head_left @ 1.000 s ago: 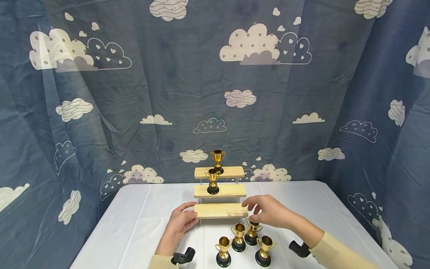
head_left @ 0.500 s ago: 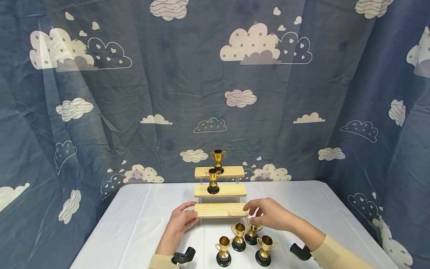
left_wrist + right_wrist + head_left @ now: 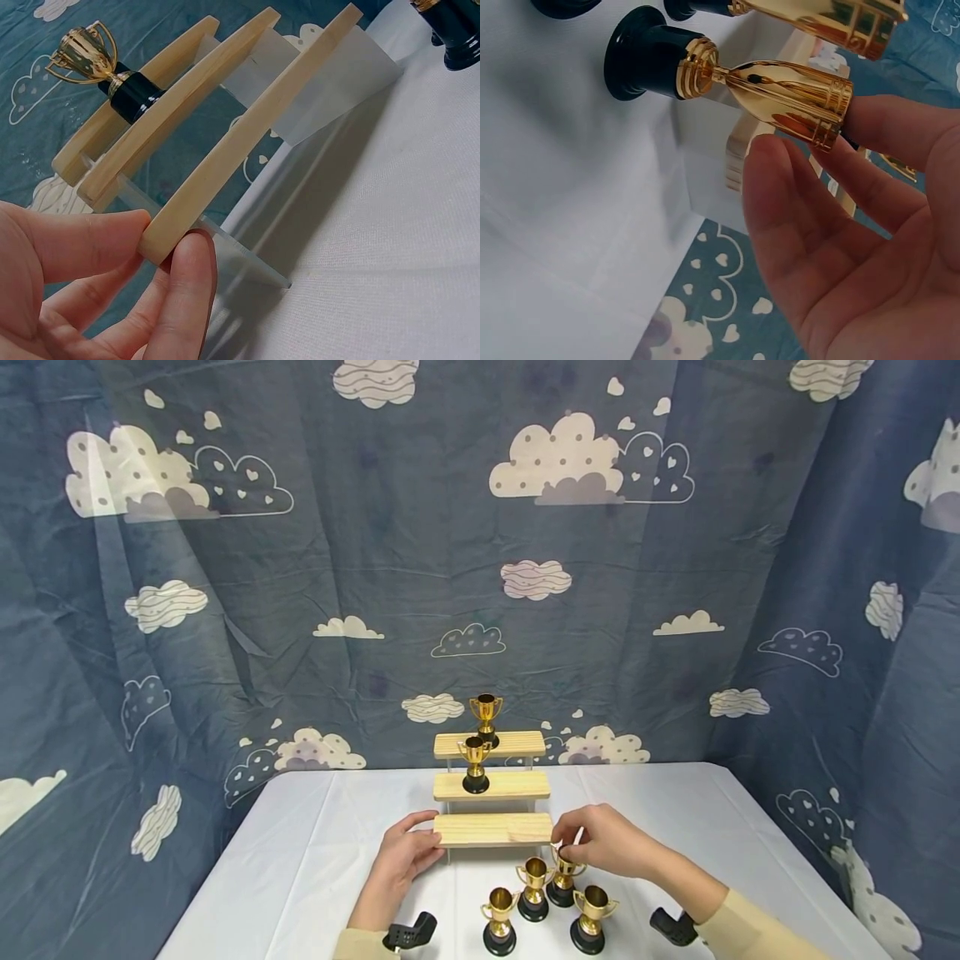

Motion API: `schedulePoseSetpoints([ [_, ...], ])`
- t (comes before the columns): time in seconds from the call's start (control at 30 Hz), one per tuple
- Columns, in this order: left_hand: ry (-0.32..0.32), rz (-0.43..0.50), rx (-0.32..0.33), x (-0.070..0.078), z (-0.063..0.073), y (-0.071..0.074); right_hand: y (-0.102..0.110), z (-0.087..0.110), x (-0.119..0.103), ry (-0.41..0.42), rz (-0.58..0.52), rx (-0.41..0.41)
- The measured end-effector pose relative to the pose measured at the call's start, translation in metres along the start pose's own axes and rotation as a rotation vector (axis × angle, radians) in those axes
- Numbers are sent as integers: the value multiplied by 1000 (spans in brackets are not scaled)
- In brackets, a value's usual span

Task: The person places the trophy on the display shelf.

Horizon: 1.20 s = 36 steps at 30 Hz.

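My left hand (image 3: 399, 858) pinches the left end of the lowest wooden shelf (image 3: 491, 831) of a three-tier display stand. In the left wrist view, the fingers (image 3: 184, 292) lie on either side of the board's end. My right hand (image 3: 611, 843) hovers just off that shelf's right end, fingers loosely bent. Its fingertips are close by the rim of a gold trophy cup (image 3: 795, 97), which stands upright on the table; whether they touch it is unclear. Three more trophies stand near it: one beside (image 3: 533, 889), one in front at left (image 3: 499, 922), another in front at right (image 3: 591, 918).
The top shelf (image 3: 521, 743) carries one trophy (image 3: 487, 718), and the middle shelf (image 3: 517, 786) carries another (image 3: 476, 767). Clear side panels (image 3: 247, 255) support the boards. A white cloth (image 3: 300, 877) covers the table, with a cloud-patterned curtain (image 3: 420, 543) behind.
My right hand has shifted slightly right and down, off the lowest shelf's right end. My left hand has kept its hold, and the trophies have not moved.
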<state>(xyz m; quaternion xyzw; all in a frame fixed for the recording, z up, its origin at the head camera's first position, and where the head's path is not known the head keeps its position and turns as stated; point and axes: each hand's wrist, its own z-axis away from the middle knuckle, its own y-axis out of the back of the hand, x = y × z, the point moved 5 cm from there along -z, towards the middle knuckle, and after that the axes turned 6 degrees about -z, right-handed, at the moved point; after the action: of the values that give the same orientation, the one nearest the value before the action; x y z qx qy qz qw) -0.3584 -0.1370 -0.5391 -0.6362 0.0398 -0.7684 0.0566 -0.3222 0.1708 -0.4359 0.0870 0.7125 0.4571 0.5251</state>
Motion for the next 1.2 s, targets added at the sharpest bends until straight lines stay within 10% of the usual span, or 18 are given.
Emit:
schedulePoseSetpoints([
  [1.2,-8,-6,-18,1,-1,1,2,7,2,-26,-78,-27],
])
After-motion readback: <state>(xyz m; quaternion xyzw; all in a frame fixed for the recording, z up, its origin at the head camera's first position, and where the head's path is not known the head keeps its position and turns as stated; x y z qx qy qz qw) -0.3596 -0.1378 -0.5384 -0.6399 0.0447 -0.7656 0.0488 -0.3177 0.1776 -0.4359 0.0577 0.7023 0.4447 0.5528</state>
